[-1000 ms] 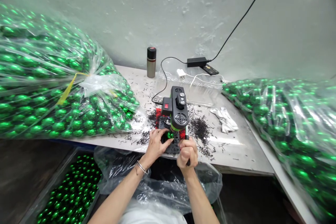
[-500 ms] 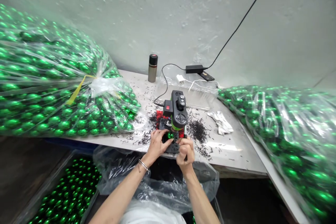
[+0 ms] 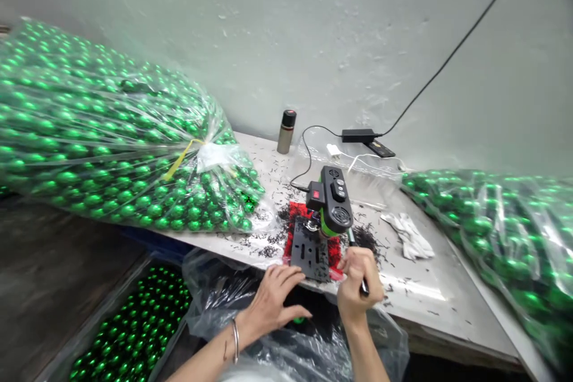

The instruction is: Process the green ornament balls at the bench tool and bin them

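My left hand (image 3: pixel 274 301) is over the front edge of the table, thumb and fingers apart, holding nothing. Just past its thumb a shiny green ball (image 3: pixel 298 320) shows, partly hidden, over the dark mouth of a clear plastic bag (image 3: pixel 210 286). My right hand (image 3: pixel 360 280) is wrapped round the black-tipped lever (image 3: pixel 364 290) of a small black-and-green bench drill press (image 3: pixel 336 203). Under the drill head, the slotted black base plate (image 3: pixel 308 256) carries no ball. Red material (image 3: pixel 298 210) lies around the plate, with black shavings (image 3: pixel 364 237) scattered about it.
Big clear bags of green balls lie left (image 3: pixel 111 155) and right (image 3: pixel 492 221). A crate of green balls (image 3: pixel 134 322) stands low on the left. Behind the drill are a bottle (image 3: pixel 286 131), a power adapter (image 3: pixel 358 135) and cables. White gloves (image 3: pixel 409 236) lie to the right.
The green ball has left the base plate and is now below the table edge. My left hand has drawn back and opened; my right hand stays on the lever. The view has shifted.
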A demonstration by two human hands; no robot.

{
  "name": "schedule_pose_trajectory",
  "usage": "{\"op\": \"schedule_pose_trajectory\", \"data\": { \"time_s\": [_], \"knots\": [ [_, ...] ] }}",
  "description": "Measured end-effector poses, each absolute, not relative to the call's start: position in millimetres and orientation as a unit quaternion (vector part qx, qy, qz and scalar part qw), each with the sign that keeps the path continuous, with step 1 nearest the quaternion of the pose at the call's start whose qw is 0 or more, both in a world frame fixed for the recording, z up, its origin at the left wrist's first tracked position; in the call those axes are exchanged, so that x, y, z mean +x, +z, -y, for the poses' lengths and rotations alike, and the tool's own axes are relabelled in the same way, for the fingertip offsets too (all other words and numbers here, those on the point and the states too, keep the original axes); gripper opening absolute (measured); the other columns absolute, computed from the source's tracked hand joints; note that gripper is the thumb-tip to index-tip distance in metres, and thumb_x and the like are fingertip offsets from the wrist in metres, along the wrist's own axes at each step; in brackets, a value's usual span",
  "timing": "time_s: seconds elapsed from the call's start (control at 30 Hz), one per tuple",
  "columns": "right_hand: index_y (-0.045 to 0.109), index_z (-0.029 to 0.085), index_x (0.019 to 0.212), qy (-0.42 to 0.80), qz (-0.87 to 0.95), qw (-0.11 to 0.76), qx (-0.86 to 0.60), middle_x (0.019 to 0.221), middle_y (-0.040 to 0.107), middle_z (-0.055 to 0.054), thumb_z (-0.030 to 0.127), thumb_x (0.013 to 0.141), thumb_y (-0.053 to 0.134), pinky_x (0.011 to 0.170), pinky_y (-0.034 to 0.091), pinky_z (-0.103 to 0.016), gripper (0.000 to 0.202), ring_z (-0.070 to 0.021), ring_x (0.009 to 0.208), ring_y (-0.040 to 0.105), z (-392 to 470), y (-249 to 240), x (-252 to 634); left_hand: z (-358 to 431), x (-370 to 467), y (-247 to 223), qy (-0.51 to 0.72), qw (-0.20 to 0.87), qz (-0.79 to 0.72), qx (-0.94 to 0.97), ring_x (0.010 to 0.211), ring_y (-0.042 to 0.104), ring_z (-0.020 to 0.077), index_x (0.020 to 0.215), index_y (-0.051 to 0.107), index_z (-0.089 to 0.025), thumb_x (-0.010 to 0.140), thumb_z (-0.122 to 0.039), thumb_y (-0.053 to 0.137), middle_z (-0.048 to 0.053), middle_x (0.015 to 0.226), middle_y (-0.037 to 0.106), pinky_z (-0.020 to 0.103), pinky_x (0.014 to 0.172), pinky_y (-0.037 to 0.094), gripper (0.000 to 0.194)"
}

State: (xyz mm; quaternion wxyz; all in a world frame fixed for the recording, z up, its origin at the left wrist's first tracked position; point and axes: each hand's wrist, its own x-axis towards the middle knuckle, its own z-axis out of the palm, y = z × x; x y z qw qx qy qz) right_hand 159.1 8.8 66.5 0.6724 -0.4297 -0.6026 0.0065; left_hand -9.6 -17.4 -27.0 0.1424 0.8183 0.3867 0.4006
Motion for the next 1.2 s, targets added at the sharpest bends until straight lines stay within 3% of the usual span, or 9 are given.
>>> {"op": "schedule_pose_trajectory", "data": {
  "time_s": [0.1,0.23,0.43,0.6,0.67,0.77,0.9,1.07,1.2],
  "knots": [
    [0.046,0.02,0.062,0.0,0.592,0.685,-0.424,0.065,0.051,0.001,0.011,0.094,0.046,0.059,0.037,-0.028,0.033,-0.0125,0.063,0.051,-10.5,59.1,157.8,-21.7,-31.8,-13.1,0.411,0.057,-0.501,0.759,0.107,0.062,0.0278,0.118,0.064,-0.021,0.097,-0.028,0.051,0.013,0.116,0.069,0.045,0.093,0.047,0.026],
    [0.047,0.02,0.062,-0.005,0.589,0.69,-0.42,0.064,0.051,0.001,0.012,0.094,0.047,0.058,0.037,-0.028,0.033,-0.0127,0.062,0.051,-11.6,59.5,156.8,-98.2,-63.3,21.6,0.255,0.001,-0.672,0.695,0.105,0.061,0.0303,0.109,0.066,-0.012,0.095,-0.014,0.045,0.019,0.114,0.068,0.044,0.09,0.047,0.026],
    [0.045,0.019,0.062,-0.004,0.592,0.687,-0.421,0.065,0.051,0.001,0.01,0.093,0.046,0.056,0.038,-0.027,0.033,-0.0117,0.061,0.051,-10.4,59.2,155.9,-157.5,-70.8,39.7,0.169,0.063,-0.723,0.667,0.1,0.067,0.0354,0.098,0.068,-0.004,0.086,-0.012,0.057,0.026,0.1,0.07,0.042,0.085,0.05,0.018],
    [0.047,0.019,0.063,-0.006,0.599,0.68,-0.423,0.066,0.052,0.001,0.008,0.093,0.046,0.057,0.039,-0.027,0.032,-0.0116,0.063,0.052,-9.4,56.0,158.0,-152.0,-73.5,41.8,0.188,0.117,-0.73,0.647,0.102,0.068,0.0328,0.107,0.067,-0.007,0.086,-0.017,0.06,0.022,0.107,0.07,0.038,0.085,0.052,0.025],
    [0.047,0.019,0.063,-0.005,0.602,0.678,-0.421,0.067,0.052,0.001,0.008,0.092,0.046,0.057,0.039,-0.027,0.032,-0.0114,0.063,0.052,-9.3,54.2,158.3,-141.5,-75.9,44.7,0.237,0.174,-0.711,0.639,0.1,0.069,0.0277,0.113,0.066,-0.012,0.09,-0.027,0.059,0.016,0.108,0.072,0.034,0.086,0.053,0.029],
    [0.048,0.019,0.062,-0.002,0.595,0.684,-0.422,0.066,0.052,0.001,0.008,0.092,0.046,0.057,0.039,-0.027,0.032,-0.0119,0.063,0.052,-9.4,51.8,157.2,-120.2,-72.0,45.2,0.427,0.424,-0.606,0.52,0.09,0.071,0.0202,0.116,0.065,-0.015,0.091,-0.035,0.06,0.01,0.107,0.074,0.03,0.083,0.055,0.033],
    [0.047,0.019,0.062,-0.002,0.585,0.689,-0.429,0.067,0.052,0.001,0.009,0.093,0.046,0.056,0.039,-0.027,0.032,-0.0118,0.062,0.052,-9.0,51.2,155.8,-90.3,-50.6,35.5,0.543,0.66,-0.449,0.26,0.08,0.072,0.0162,0.097,0.068,-0.014,0.08,-0.023,0.072,0.007,0.093,0.075,0.027,0.079,0.058,0.02],
    [0.047,0.02,0.063,0.001,0.602,0.673,-0.43,0.068,0.053,0.001,0.009,0.092,0.045,0.057,0.039,-0.028,0.031,-0.012,0.062,0.052,-7.3,52.6,157.7,-69.7,-15.4,16.6,0.524,0.71,-0.413,0.224,0.077,0.071,0.0151,0.098,0.067,-0.015,0.07,-0.021,0.082,0.003,0.086,0.073,0.029,0.081,0.058,0.033],
    [0.05,0.02,0.066,-0.005,0.611,0.663,-0.432,0.068,0.054,0.001,0.01,0.092,0.044,0.058,0.04,-0.028,0.029,-0.0128,0.063,0.053,-6.7,51.6,158.8,-66.1,8.6,0.7,0.502,0.638,-0.469,0.348,0.085,0.071,0.018,0.101,0.066,-0.016,0.07,-0.025,0.081,0.003,0.085,0.073,0.033,0.087,0.056,0.036]
  ]
}}
